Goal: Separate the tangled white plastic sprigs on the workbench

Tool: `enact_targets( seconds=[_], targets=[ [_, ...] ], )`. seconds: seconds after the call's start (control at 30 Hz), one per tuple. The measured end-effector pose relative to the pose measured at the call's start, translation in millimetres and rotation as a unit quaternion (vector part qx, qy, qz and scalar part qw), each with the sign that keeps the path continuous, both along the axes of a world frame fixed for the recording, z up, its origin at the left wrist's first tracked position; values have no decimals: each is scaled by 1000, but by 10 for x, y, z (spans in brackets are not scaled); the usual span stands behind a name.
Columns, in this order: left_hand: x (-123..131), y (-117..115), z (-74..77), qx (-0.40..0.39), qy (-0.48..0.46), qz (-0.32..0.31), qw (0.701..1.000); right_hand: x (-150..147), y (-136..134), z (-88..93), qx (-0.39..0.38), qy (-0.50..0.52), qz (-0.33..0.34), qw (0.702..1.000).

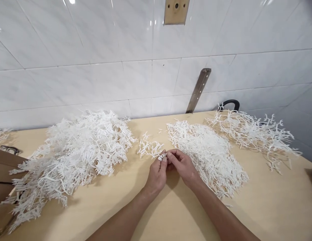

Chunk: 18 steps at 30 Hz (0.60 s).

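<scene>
While both hands meet at mid-table (pixel 171 214), a small white plastic piece (pixel 163 156) is pinched between them. Left hand (pixel 157 175): thumb and forefinger closed on it. Right hand (pixel 182 165): fingertips gripping its other side. The piece sits above the tabletop, just in front of a loose sprig (pixel 149 147), between the two bigger heaps.

Progress, judged from the piles only:
- Left heap (pixel 75 154) is large, tangled and branch-like, apparently unworked.
- Middle heap (pixel 208 154), just beside the right hand, is finer and flatter, probably handled stock.
- Right heap (pixel 253 134), near the wall, looks like sparse, bare stems.

Estimate: roughly midway, with most bulk lying on the left. Whether the piece is whole or being parted: cannot tell, too small.
</scene>
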<state>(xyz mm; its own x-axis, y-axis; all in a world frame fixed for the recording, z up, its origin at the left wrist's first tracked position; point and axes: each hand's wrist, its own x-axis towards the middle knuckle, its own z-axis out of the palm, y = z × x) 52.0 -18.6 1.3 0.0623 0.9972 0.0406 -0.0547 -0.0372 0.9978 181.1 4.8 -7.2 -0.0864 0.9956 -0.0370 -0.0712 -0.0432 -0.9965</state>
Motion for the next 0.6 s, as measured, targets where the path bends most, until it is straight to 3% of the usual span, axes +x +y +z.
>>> enact_targets(
  seconds=[0.23, 0.3, 0.4, 0.47, 0.6],
  targets=[
    [3, 3, 44, -17, -3, -16, 1000, 12, 8, 28, 48, -107, -14, 993],
    [-3, 20, 78, -52, -42, -21, 998, 9, 19, 49, 65, -130, -29, 989],
    [-21, 68, 131, -96, -185, -64, 976, 11, 30, 113, 66, -116, -29, 991],
    [-38, 107, 155, -129, -247, -51, 959, 19, 30, 165, 59, -105, -18, 993],
    [-69, 163, 146, -141, -224, -52, 963, 44, 22, 227, 58, -118, 0, 991]
  ],
)
